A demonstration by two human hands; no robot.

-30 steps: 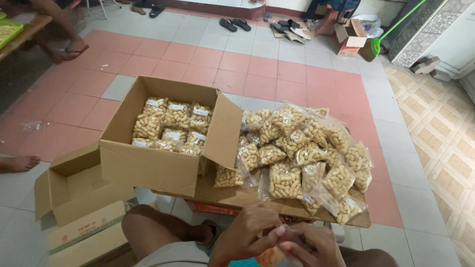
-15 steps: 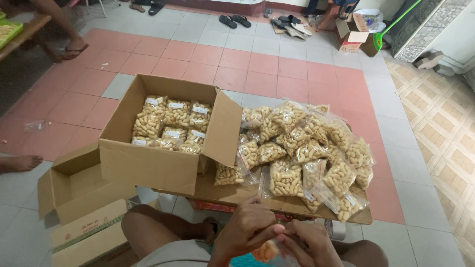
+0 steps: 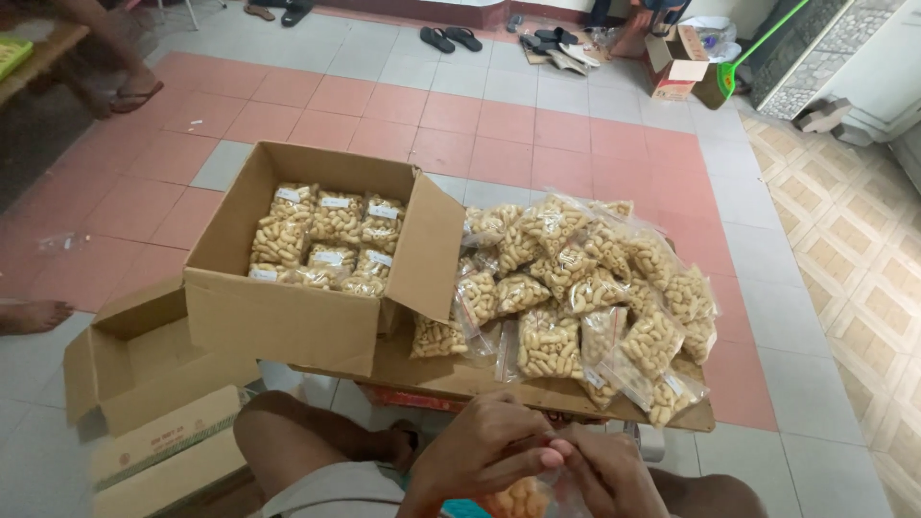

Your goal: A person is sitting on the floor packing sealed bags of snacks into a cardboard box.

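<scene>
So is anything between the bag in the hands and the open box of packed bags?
Nothing visible blocks it. The clear snack bag sits between both hands, low in view; the open cardboard box stands ahead-left, its top open.

Packing spot on a tiled floor
Ahead of the hands, an open carton (image 3: 288, 307) beside heaped snack bags (image 3: 576, 288); sandals (image 3: 451, 38) far beyond.
</scene>
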